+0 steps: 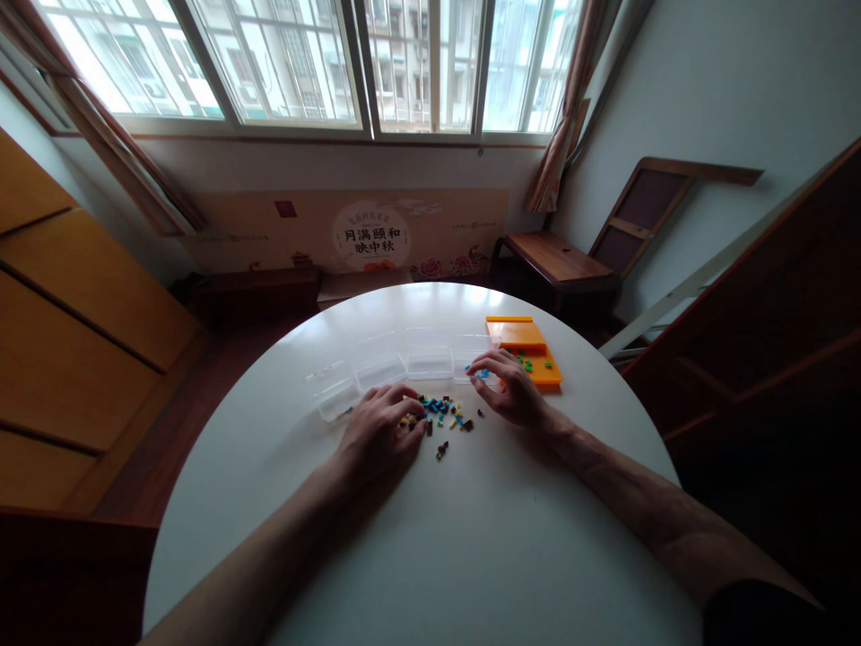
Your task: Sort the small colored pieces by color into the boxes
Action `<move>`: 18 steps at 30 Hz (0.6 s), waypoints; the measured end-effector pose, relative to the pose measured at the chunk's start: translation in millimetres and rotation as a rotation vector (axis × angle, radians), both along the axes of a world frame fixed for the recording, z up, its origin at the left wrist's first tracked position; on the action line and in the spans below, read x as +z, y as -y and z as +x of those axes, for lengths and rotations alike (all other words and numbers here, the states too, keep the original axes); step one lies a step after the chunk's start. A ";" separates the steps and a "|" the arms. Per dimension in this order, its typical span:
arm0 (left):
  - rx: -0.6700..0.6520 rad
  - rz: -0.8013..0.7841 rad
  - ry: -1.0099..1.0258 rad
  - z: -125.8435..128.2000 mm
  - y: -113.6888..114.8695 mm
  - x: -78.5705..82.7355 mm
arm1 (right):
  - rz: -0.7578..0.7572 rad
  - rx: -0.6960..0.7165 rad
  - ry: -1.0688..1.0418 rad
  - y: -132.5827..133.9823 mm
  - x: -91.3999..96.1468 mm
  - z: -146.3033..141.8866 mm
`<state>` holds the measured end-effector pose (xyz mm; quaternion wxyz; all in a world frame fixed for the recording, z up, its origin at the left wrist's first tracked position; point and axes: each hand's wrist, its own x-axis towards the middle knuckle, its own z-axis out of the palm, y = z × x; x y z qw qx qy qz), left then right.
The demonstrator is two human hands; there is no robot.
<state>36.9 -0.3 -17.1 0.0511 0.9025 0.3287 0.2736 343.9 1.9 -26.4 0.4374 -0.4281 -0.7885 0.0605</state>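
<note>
A small heap of tiny coloured pieces [444,413], blue, yellow, brown and black, lies on the round white table [430,538]. My left hand [382,423] rests palm down at the heap's left edge, fingers curled onto the pieces. My right hand [508,384] lies to the right of the heap, its fingertips over the rightmost clear plastic box [471,352], where blue pieces show. What the fingers of either hand hold is too small to make out.
Several clear plastic boxes [377,363] stand in a row behind the heap. An orange tray [528,345] with green pieces sits at the right end. A wooden chair [565,260], wooden panels and a window wall surround the table.
</note>
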 end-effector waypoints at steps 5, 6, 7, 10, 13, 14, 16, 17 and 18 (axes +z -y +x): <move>0.002 0.012 0.036 1.4 0.1 1.2 | 0.008 0.014 0.012 0.8 1.5 0.5; 0.002 0.009 0.059 1.7 0.5 2.1 | 0.013 0.025 0.021 1.9 2.6 -0.2; -0.002 -0.001 0.087 2.2 1.1 3.1 | 0.018 0.043 0.034 3.4 4.0 -1.3; -0.032 -0.089 0.201 5.7 4.0 6.0 | 0.047 0.147 0.104 9.5 9.2 -7.1; -0.080 -0.201 0.322 12.3 7.6 7.6 | 0.074 0.277 0.178 14.6 12.9 -14.2; -0.098 -0.233 0.354 14.8 8.7 7.9 | 0.082 0.314 0.194 15.5 13.3 -16.2; -0.126 -0.285 0.398 19.2 10.9 8.7 | 0.100 0.364 0.214 16.2 12.9 -18.7; -0.136 -0.309 0.412 21.0 11.8 9.1 | 0.113 0.376 0.220 16.2 12.5 -19.3; -0.143 -0.329 0.421 22.3 12.5 9.5 | 0.126 0.378 0.224 16.1 12.1 -19.5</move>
